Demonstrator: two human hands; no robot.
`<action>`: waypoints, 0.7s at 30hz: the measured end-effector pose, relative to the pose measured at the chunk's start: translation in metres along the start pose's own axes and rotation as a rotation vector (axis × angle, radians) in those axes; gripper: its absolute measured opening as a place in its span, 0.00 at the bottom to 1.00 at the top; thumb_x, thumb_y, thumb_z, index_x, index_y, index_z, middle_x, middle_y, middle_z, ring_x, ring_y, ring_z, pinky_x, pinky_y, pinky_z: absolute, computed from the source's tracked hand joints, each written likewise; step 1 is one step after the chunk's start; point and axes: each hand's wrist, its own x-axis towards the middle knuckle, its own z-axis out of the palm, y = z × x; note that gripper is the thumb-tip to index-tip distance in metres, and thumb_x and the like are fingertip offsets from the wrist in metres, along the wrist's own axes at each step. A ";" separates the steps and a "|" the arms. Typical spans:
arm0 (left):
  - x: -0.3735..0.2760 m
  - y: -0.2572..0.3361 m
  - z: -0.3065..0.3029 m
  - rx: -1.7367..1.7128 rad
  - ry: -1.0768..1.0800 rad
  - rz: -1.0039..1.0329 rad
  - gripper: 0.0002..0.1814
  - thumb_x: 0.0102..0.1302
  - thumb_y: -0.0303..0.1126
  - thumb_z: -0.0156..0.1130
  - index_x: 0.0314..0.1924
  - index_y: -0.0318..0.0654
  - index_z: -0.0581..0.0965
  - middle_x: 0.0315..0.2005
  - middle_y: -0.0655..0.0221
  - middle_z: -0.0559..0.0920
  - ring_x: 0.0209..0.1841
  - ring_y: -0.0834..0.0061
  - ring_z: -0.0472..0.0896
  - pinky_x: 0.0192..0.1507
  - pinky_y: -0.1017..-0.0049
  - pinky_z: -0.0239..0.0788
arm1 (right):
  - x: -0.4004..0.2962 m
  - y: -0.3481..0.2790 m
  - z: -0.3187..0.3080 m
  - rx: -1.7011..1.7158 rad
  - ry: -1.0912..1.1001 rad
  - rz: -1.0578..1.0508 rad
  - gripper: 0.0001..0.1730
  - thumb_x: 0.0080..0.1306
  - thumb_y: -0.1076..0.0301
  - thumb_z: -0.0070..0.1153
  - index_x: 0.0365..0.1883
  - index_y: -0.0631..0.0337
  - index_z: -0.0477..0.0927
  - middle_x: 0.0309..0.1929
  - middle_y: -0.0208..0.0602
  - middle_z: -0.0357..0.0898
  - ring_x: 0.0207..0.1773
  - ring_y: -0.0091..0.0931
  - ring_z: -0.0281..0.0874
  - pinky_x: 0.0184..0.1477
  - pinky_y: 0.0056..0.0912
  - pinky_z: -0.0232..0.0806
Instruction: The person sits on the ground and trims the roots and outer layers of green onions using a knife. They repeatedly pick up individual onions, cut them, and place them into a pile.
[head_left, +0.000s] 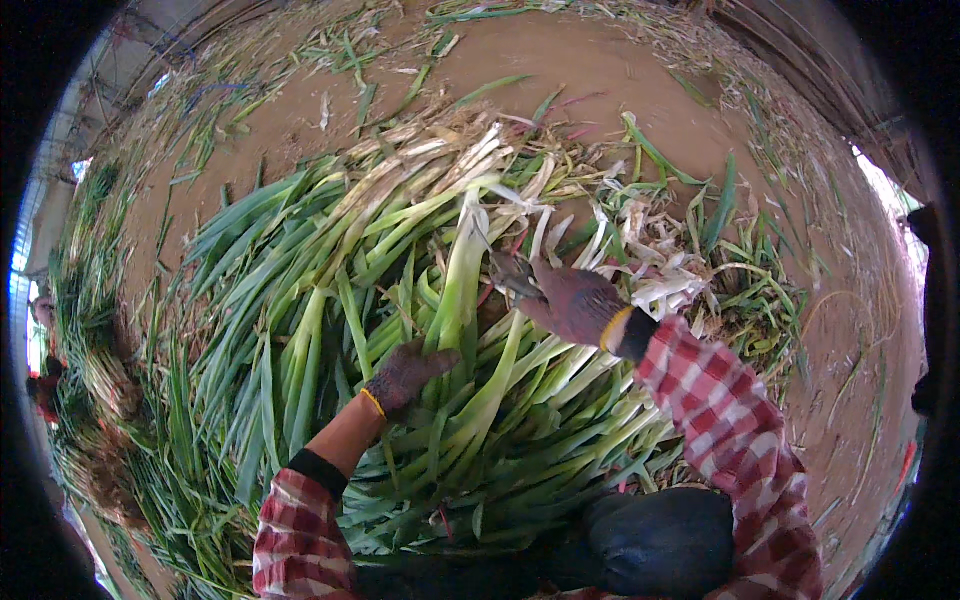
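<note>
My gloved left hand (409, 375) grips the green leaves of a leek (459, 285), which looks like a large scallion. Its pale base points away from me, and the white end is slightly blurred. My right hand (574, 300), also gloved, is just right of the stalk and closed around a dark metal tool (514, 274). A thin blade seems to reach towards the leek's white end; whether it is a knife or shears I cannot tell. Under both hands spreads a pile of leeks (540, 420), leaves towards me and to the left.
Peeled white and brown leaf scraps (660, 255) lie right of my right hand. Dry-ended leeks (420, 165) rest beyond the pile. Bundled leeks with roots (105, 465) line the left side. Leaf litter is strewn over the brown floor (555, 67). My dark-clothed knee (660, 532) is close below.
</note>
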 end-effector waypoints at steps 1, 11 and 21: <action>0.000 0.008 0.003 0.021 0.007 -0.057 0.31 0.70 0.51 0.62 0.61 0.32 0.77 0.52 0.61 0.85 0.56 0.69 0.80 0.67 0.68 0.63 | 0.010 0.005 0.001 -0.029 0.004 0.040 0.35 0.69 0.44 0.53 0.57 0.71 0.70 0.33 0.52 0.84 0.37 0.48 0.84 0.39 0.53 0.76; -0.019 0.010 0.015 -0.169 -0.052 -0.121 0.32 0.66 0.47 0.69 0.62 0.30 0.75 0.50 0.65 0.84 0.51 0.75 0.80 0.59 0.71 0.70 | 0.047 0.025 0.001 0.012 0.026 0.139 0.32 0.70 0.44 0.53 0.51 0.69 0.72 0.31 0.55 0.83 0.36 0.51 0.82 0.39 0.56 0.72; -0.037 0.024 0.026 -0.042 -0.002 0.085 0.28 0.68 0.42 0.64 0.65 0.42 0.74 0.50 0.58 0.84 0.53 0.65 0.81 0.60 0.67 0.70 | -0.051 -0.020 -0.016 0.097 -0.104 -0.049 0.33 0.70 0.47 0.55 0.56 0.71 0.68 0.34 0.54 0.81 0.37 0.51 0.82 0.38 0.53 0.73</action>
